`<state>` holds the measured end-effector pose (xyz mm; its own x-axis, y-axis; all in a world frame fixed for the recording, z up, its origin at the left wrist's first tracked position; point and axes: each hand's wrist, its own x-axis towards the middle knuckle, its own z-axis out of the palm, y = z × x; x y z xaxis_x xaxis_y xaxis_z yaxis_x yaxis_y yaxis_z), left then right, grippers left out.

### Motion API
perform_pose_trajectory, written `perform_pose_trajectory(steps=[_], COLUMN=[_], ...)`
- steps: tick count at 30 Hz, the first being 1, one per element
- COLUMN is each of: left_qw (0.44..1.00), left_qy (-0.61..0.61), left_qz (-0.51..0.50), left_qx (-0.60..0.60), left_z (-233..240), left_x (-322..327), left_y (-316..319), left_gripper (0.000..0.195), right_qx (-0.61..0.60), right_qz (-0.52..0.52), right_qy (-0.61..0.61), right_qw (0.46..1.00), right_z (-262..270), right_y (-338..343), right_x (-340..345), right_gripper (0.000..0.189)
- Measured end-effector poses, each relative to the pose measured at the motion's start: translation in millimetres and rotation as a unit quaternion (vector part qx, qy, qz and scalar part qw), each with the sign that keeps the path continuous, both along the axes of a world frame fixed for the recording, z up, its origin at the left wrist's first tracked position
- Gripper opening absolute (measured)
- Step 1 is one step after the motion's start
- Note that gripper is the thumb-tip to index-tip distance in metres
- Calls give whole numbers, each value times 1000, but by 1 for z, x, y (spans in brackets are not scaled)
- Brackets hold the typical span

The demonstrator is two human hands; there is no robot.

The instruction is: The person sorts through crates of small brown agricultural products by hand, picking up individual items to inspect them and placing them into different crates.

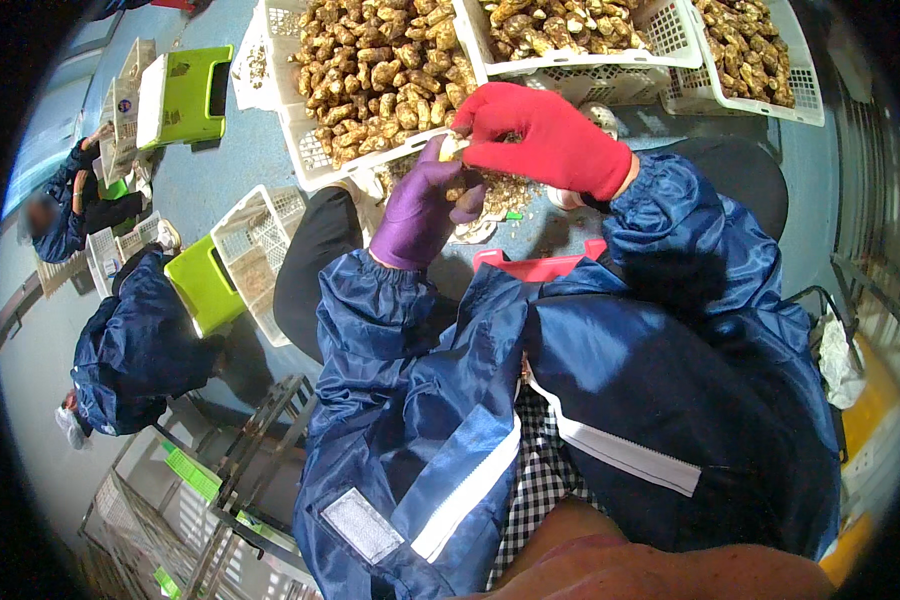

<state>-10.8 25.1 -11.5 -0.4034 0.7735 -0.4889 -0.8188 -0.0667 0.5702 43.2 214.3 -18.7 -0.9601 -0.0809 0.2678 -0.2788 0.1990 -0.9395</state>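
My left hand (424, 202), in a purple glove with bare fingertips showing, holds a small pale, partly peeled root (452, 146). My right hand (544, 139), in a red glove, pinches at the top of that piece; whether it holds a tool cannot be seen. Both hands meet just over the near rim of a white plastic crate (296, 142) heaped with brown knobbly roots (386, 75). Brown and pale peelings (506, 195) lie on the floor below the hands.
More white crates of roots stand at the top right (675, 45) (810, 97). A pink stool edge (540, 266) shows between my legs. Two co-workers in blue (131, 345) (60, 217) sit at left near green stools (206, 289) and white crates. A metal rack (247, 450) stands lower left.
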Motion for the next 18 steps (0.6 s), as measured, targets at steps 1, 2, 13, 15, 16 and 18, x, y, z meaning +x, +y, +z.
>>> perform_pose_trajectory(steps=[1, 2, 13, 15, 16, 18], left_qw=[999, 999, 925, 923, 886, 843], left_qy=[35, 35, 329, 338, 426, 510], left_qz=[-9, -10, -2, 6, 13, 18], left_qx=[-2, -2, -191, -186, -180, -173], left_z=[-4, -6, -5, -8, -12, -13], left_x=[-1, -1, -1, -3, -5, -6], left_y=[-2, -2, 3, 3, 2, 0], left_gripper=[37, 37, 26, 25, 26, 26], right_qx=[0, 39, -2, -22, -43, 1], right_qz=[-1, -17, -39, -32, -23, -37], right_qy=[0, 13, -115, -130, -144, -111], right_qw=[1000, 999, 993, 991, 988, 993], right_z=[-2, -5, -7, -9, -8, -5], right_y=[0, 0, 8, 9, 9, 4], right_x=[0, -1, -2, -1, -2, -1], right_gripper=[13, 13, 15, 15, 15, 15])
